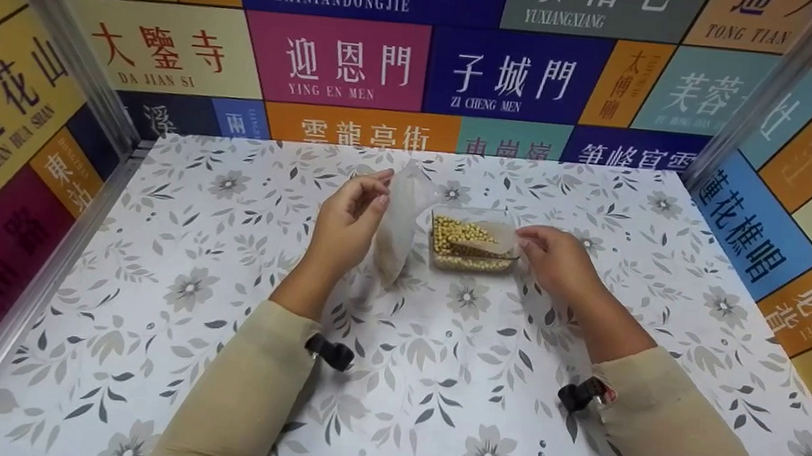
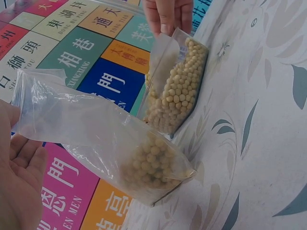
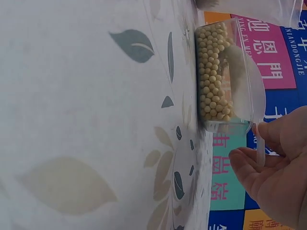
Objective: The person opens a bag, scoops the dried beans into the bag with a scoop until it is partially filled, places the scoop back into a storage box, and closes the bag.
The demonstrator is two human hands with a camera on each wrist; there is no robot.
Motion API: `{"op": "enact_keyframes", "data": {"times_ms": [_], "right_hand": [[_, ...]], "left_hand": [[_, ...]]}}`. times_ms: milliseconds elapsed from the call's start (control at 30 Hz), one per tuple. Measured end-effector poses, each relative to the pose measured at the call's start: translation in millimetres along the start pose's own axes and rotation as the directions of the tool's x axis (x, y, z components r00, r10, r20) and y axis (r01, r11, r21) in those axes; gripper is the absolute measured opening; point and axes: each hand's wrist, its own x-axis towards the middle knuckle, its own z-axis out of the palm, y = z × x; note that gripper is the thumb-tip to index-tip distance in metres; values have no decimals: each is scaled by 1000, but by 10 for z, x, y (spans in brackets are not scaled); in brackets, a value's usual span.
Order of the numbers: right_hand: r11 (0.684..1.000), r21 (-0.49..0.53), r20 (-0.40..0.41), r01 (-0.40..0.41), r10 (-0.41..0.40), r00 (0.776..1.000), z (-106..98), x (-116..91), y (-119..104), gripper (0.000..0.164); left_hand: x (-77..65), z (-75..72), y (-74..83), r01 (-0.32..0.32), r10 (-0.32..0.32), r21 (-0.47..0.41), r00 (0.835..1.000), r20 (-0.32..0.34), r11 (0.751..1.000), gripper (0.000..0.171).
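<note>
My left hand (image 1: pixel 346 222) holds a clear plastic bag (image 2: pixel 86 115) near its mouth. Round yellowish beans (image 2: pixel 148 165), like soybeans, lie in the bag's bottom, which is down at the patterned tabletop. To the bag's right stands a clear rectangular container (image 1: pixel 474 264) of the same beans. From its right side my right hand (image 1: pixel 561 259) pinches the handle of a translucent white scoop (image 3: pixel 247 86). The scoop's bowl is inside the container, tilted over the beans; its lower edge is hidden among them. In the right wrist view, the thumb and fingers (image 3: pixel 247 167) close on the handle.
A white cloth with grey flowers and leaves covers the table (image 1: pixel 387 407). Colourful panels with lettering (image 1: pixel 348 59) rise behind and on both sides. Metal posts (image 1: pixel 767 92) stand at the back corners. Each sleeve cuff carries a small black device (image 1: pixel 581 394).
</note>
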Motion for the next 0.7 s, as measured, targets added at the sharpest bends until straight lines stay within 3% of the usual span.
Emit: {"op": "enact_keyframes", "data": {"times_ms": [433,700], "right_hand": [[978,200,-51,-64,76,996,-47,-43,51,40],[974,220,-69,-60,76,995,-95,-46,-13,41]], "left_hand": [[-4,5,7,15,-14,14,1000,-8,1000,12],[-8,12,11,22,-22,0,1000,-10,1000,12]]}}
